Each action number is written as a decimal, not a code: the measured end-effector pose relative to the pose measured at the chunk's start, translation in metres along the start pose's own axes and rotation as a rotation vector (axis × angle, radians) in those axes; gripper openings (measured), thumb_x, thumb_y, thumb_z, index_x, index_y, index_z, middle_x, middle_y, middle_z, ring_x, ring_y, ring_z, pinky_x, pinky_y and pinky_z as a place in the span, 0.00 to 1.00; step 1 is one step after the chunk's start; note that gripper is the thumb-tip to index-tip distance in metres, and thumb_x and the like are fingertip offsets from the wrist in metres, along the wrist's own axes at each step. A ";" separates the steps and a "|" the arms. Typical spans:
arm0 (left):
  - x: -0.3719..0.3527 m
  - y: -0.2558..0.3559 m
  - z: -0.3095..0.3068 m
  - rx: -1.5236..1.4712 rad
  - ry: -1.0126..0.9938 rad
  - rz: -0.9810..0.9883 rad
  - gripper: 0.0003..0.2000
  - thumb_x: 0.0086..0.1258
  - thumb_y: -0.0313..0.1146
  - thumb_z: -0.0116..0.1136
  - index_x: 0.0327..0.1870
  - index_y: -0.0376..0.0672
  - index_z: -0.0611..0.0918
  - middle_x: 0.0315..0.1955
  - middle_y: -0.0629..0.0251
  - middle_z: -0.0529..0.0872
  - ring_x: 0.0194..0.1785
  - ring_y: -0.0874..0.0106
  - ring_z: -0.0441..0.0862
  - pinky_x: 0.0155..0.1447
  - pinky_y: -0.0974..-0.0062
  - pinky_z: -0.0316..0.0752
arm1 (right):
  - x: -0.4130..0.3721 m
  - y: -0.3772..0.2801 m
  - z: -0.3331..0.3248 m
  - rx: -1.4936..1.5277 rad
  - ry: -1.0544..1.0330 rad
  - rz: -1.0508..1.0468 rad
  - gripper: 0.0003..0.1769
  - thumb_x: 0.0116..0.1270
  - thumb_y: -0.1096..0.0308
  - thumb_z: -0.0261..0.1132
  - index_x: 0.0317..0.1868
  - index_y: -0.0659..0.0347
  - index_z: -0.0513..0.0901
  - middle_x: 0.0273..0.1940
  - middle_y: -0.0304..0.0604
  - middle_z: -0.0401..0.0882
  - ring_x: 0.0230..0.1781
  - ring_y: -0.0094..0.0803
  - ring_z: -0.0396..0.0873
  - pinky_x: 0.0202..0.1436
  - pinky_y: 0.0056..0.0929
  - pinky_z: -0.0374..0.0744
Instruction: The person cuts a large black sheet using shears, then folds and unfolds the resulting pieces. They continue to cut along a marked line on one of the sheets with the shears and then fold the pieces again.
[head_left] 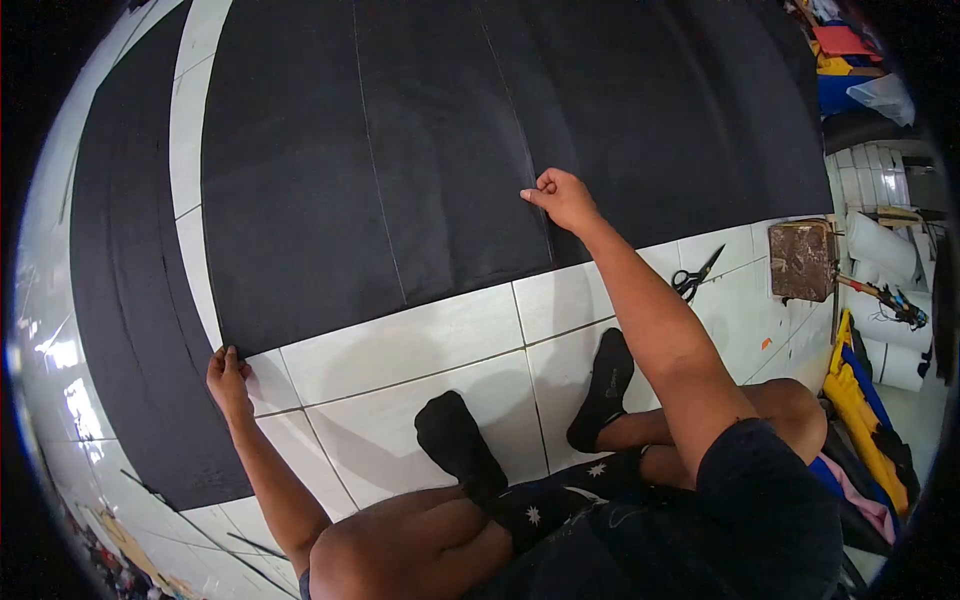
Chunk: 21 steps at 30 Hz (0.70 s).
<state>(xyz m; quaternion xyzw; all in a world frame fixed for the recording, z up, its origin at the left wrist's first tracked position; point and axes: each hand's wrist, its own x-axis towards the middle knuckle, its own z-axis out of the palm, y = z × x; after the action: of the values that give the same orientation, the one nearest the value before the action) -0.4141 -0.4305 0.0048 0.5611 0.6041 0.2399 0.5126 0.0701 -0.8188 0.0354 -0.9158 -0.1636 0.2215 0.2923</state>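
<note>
A large sheet of black fabric (300,200) lies spread on the white tiled floor, with thin pale lines running down it. At its near left corner, my left hand (230,383) is closed, thumb and fingers pinching the fabric's edge. My right hand (563,198) is over the same sheet, beside one of the pale lines, its thumb and fingertips pressed together. Whatever those fingers hold, if anything, is too small to make out. Left of the sheet, across a strip of bare tile, lies a second long black fabric piece (125,260).
Black-handled scissors (695,275) lie on the tiles (420,350) right of my forearm. A brown box-like object (801,261) stands farther right, near white rolls (880,245) and yellow-and-blue cloth (858,415). My socked feet (455,435) rest just below the fabric's near edge.
</note>
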 end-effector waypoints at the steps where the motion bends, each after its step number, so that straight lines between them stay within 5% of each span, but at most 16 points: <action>1: 0.003 -0.006 -0.001 0.018 -0.003 0.031 0.10 0.73 0.29 0.61 0.48 0.33 0.82 0.23 0.75 0.74 0.24 0.83 0.69 0.28 0.82 0.66 | 0.000 0.002 0.002 0.015 0.008 0.000 0.19 0.57 0.58 0.78 0.33 0.61 0.79 0.25 0.34 0.78 0.26 0.22 0.73 0.33 0.26 0.72; 5: -0.003 -0.005 0.008 0.031 0.059 0.121 0.13 0.73 0.29 0.60 0.55 0.33 0.82 0.24 0.74 0.75 0.24 0.83 0.69 0.28 0.82 0.66 | -0.005 0.004 0.002 0.036 0.033 -0.001 0.18 0.57 0.58 0.78 0.33 0.60 0.79 0.25 0.34 0.77 0.26 0.21 0.72 0.32 0.26 0.72; 8: -0.001 -0.012 0.008 0.068 0.083 0.135 0.15 0.74 0.29 0.60 0.59 0.35 0.82 0.24 0.74 0.76 0.24 0.84 0.68 0.28 0.82 0.65 | -0.008 0.002 0.002 -0.005 0.029 0.012 0.19 0.57 0.56 0.78 0.37 0.62 0.82 0.30 0.42 0.84 0.31 0.31 0.81 0.38 0.32 0.77; 14: 0.002 -0.022 0.004 0.086 0.062 0.195 0.16 0.74 0.29 0.60 0.59 0.35 0.82 0.24 0.74 0.77 0.25 0.84 0.69 0.28 0.82 0.65 | -0.016 -0.001 0.004 0.057 0.103 -0.045 0.18 0.57 0.58 0.78 0.32 0.61 0.79 0.24 0.34 0.77 0.25 0.22 0.72 0.32 0.26 0.72; 21: -0.012 -0.008 0.013 0.142 0.083 0.214 0.16 0.73 0.28 0.59 0.60 0.35 0.82 0.23 0.73 0.77 0.24 0.84 0.69 0.29 0.82 0.65 | -0.020 -0.003 0.004 0.027 0.102 -0.026 0.19 0.58 0.58 0.77 0.34 0.63 0.79 0.26 0.37 0.78 0.27 0.26 0.73 0.34 0.29 0.73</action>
<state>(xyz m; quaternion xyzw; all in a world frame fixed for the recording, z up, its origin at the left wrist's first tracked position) -0.4077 -0.4471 -0.0025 0.6467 0.5769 0.2730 0.4177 0.0511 -0.8236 0.0406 -0.9197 -0.1574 0.1728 0.3155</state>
